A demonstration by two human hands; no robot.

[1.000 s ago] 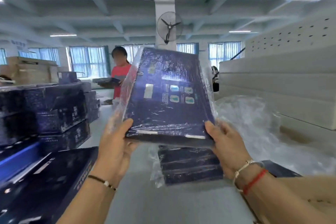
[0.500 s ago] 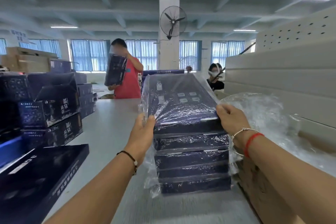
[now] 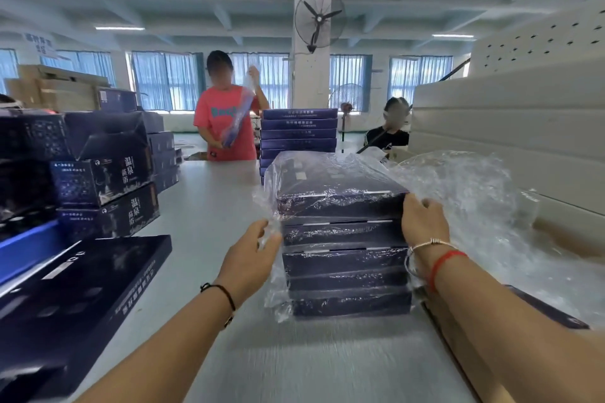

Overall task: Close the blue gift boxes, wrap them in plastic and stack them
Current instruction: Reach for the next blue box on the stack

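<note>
Our fingers on the left hand (image 3: pixel 250 260) curl loosely around the crinkled plastic tail (image 3: pixel 266 222) at the left end of the top box (image 3: pixel 337 188); they pinch the film, not the cardboard. On the other side, the right hand (image 3: pixel 424 221) lies against the right end of this box with the fingers bent around its corner, so we think it steadies the box.

The top box, in its plastic, lies flat on the stack (image 3: pixel 347 267) of wrapped blue boxes in the middle of the table (image 3: pixel 209 206). We judge that the stacking step for this box is almost done. The next move asks us to let go and to square the edges with the boxes below, because loose film hangs out on the left side.

From left to right: an unwrapped flat box (image 3: pixel 75 298) lies close to our left arm, with piles of dark boxes (image 3: pixel 104 186) behind it. Between them and the stack there is bare table. Just right of the stack is a heap of clear plastic bags (image 3: pixel 474 206), near our right wrist, so that side is tight.
</note>
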